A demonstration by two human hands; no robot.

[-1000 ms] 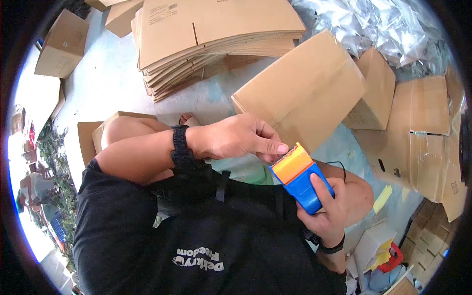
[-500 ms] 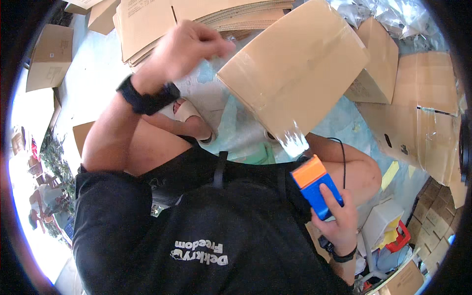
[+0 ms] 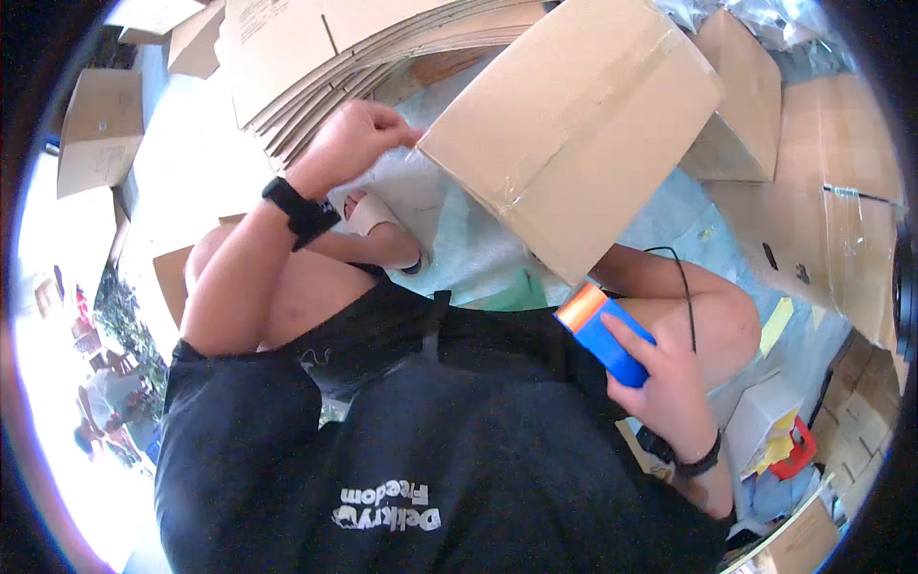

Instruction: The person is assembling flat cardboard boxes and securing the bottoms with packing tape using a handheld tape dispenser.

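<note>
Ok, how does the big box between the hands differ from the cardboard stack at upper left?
The box is folded into a full block; the cardboard stack is flat-lying sheets. Clear tape runs along the box's seam; none shows on the stack. The box presents broad faces, the stack many layered edges. Both are brown cardboard.

A closed brown cardboard box sits at a slant, clear tape running along the seam of its face. The tape dispenser, blue with an orange end, is tilted in the right hand, that end near the box's closest corner.
</note>
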